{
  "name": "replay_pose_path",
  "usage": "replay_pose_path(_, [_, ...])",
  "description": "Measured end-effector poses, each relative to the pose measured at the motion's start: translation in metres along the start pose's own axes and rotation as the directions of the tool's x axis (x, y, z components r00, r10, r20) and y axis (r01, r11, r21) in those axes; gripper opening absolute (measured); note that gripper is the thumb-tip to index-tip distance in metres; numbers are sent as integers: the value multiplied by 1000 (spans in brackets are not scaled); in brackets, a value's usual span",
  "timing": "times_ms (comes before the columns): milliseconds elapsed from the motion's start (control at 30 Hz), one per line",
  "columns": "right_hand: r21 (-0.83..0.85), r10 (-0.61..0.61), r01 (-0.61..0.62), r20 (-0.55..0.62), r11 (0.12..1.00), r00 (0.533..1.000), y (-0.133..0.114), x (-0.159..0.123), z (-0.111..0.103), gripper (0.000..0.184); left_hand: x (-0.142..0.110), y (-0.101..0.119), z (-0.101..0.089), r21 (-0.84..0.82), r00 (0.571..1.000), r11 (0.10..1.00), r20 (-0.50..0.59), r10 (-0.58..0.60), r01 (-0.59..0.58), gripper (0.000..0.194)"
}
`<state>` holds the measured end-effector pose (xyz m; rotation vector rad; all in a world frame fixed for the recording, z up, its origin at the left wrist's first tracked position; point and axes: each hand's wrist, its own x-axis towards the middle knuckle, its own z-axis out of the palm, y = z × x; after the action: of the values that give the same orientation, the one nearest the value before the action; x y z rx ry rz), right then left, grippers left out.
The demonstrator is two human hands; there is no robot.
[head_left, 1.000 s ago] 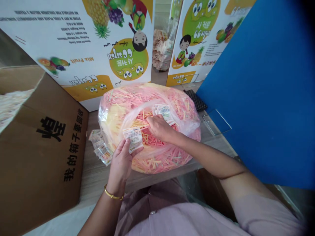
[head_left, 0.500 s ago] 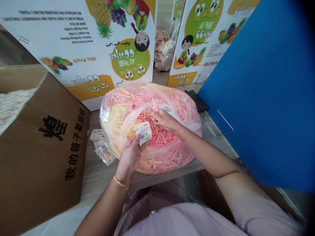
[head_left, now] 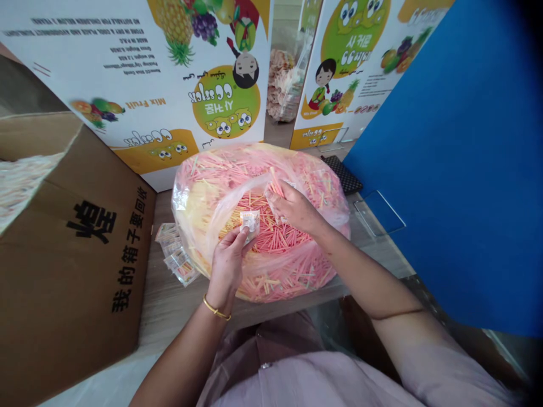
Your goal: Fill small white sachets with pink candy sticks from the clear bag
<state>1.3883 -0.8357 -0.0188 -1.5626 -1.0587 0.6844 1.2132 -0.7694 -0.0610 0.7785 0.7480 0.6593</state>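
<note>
One left hand (head_left: 228, 257) and one right hand (head_left: 294, 210); one gold bracelet (head_left: 215, 311). One sachet (head_left: 250, 219) in the left hand, and probably three or four flat packets (head_left: 180, 264), overlapped, on one tabletop (head_left: 165, 308). One big plastic bag (head_left: 261, 289) of candy sticks (head_left: 278, 234) beyond counting. One brown cardboard box (head_left: 91, 271), two white printed cartons (head_left: 139, 85), one blue panel (head_left: 449, 169), two wire loops (head_left: 391, 208), one black dotted item (head_left: 344, 174).
</note>
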Motion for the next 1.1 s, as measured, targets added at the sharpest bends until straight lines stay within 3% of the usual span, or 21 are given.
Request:
replay_pose_path(67, [-204,-43,40,-7,978,999,-13,-11,4,22,1,0,1,2,1000,1000,-8,17,-17,39])
replay_pose_path(167, [-510,-17,46,62,859,998,-24,-23,13,19,2,0,2,3,999,999,4,32,-32,36])
replay_pose_path(267, [-648,47,63,151,759,987,-26,-27,19,20,1,0,2,12,999,999,17,34,-34,36])
replay_pose_path(467, [-612,-45,93,94,786,995,-28,-26,13,28,0,1,-2,30,999,998,26,48,-48,36])
replay_pose_path(667, [-805,164,75,210,589,964,-40,-26,18,33,1,-2,-4,53,997,997,41,58,-60,37])
replay_pose_path(833, [-734,103,141,276,664,956,-48,-30,19,32,3,-2,-5,45,997,997,27,65,-67,38])
replay_pose_path(1000, [-805,202,81,242,588,949,-46,-25,15,30,1,-2,-3,65,996,996,70,63,-67,36])
replay_pose_path(1100, [-738,188,65,255,671,948,-33,-19,11,24,-4,-1,-1,103,991,992,122,60,-73,35])
